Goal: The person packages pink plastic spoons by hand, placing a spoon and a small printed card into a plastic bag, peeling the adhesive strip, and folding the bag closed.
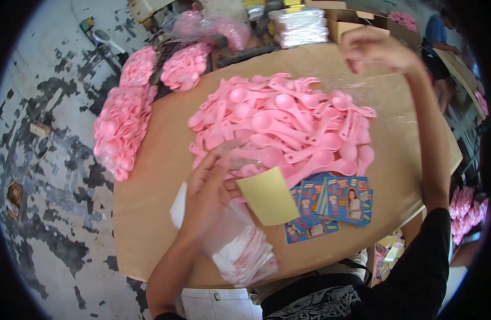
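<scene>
Just below centre, the left hand (210, 184) grasps one yellow card (269, 197); uncountable pink spoons (288, 117) heap mid-frame. Upper right, the right hand (376, 50) curls, its grip impossible to tell.

Obscured and indistinct elements at the desk (149, 218).
The right hand (376, 50) is blurred; the yellow card (268, 197) partly covers the blue cards (346, 200), whose smallest print is illegible; upper pink spoons (277, 120) hide lower ones; the left sleeve (170, 316) is cropped below.
</scene>
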Action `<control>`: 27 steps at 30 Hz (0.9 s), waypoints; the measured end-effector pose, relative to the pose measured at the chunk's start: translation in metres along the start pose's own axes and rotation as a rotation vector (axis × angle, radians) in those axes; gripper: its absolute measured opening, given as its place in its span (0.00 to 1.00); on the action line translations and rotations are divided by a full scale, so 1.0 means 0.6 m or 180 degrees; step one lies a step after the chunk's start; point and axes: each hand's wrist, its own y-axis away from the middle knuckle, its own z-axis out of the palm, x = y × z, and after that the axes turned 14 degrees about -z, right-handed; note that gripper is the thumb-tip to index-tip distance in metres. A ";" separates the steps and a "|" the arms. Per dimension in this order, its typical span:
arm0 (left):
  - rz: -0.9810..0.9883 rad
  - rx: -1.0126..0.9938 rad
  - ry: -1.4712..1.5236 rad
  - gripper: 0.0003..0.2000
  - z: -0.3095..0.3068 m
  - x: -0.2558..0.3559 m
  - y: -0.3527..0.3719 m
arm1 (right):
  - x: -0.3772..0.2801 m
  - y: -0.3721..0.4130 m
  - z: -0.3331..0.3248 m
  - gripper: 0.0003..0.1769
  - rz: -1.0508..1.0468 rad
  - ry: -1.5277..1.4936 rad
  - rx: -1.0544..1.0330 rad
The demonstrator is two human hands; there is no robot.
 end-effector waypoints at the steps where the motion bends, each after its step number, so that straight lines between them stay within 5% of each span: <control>1: 0.0010 0.0040 0.0095 0.19 0.004 0.003 -0.001 | 0.076 0.008 -0.021 0.13 0.0101 0.1260 0.0032; 2: 0.0026 0.0091 0.0171 0.20 0.009 0.005 -0.001 | 0.143 0.020 -0.034 0.15 0.0203 0.2510 0.0063; 5: -0.0292 -0.0125 0.0018 0.21 0.002 0.003 -0.005 | 0.209 0.043 -0.057 0.15 0.0099 0.3602 0.1019; 8: -0.0496 -0.0157 -0.0064 0.19 0.004 -0.005 -0.004 | 0.110 0.014 -0.067 0.09 0.0333 0.2242 0.1146; 10: -0.0579 -0.0221 -0.0141 0.18 0.000 -0.008 -0.003 | 0.083 0.010 -0.061 0.03 -0.0499 0.1885 0.1228; 12: -0.0547 -0.0181 -0.0135 0.17 0.001 -0.005 -0.003 | 0.106 0.011 -0.086 0.10 -0.0741 0.1360 0.1087; 15: -0.0532 -0.0167 -0.0080 0.17 0.003 -0.011 0.000 | 0.235 0.052 -0.078 0.22 0.0357 0.3553 -0.0251; 16: -0.0499 -0.0169 -0.0096 0.17 0.000 -0.009 -0.001 | 0.161 0.041 -0.042 0.32 0.1584 0.3490 -0.0738; 18: -0.0464 -0.0005 -0.0433 0.16 -0.012 -0.007 -0.003 | 0.155 0.034 -0.050 0.31 0.0129 0.2690 0.0477; 21: -0.0432 -0.0168 -0.0308 0.16 0.005 -0.010 0.006 | 0.105 -0.005 -0.043 0.26 -0.0838 0.2368 0.1755; 24: -0.0364 -0.0297 -0.0261 0.16 0.010 -0.009 0.008 | 0.201 0.017 -0.040 0.17 -0.0679 0.3569 0.1397; 27: -0.0337 -0.0268 -0.0346 0.16 0.010 -0.003 0.007 | 0.210 0.018 -0.027 0.07 0.0196 0.2887 0.1013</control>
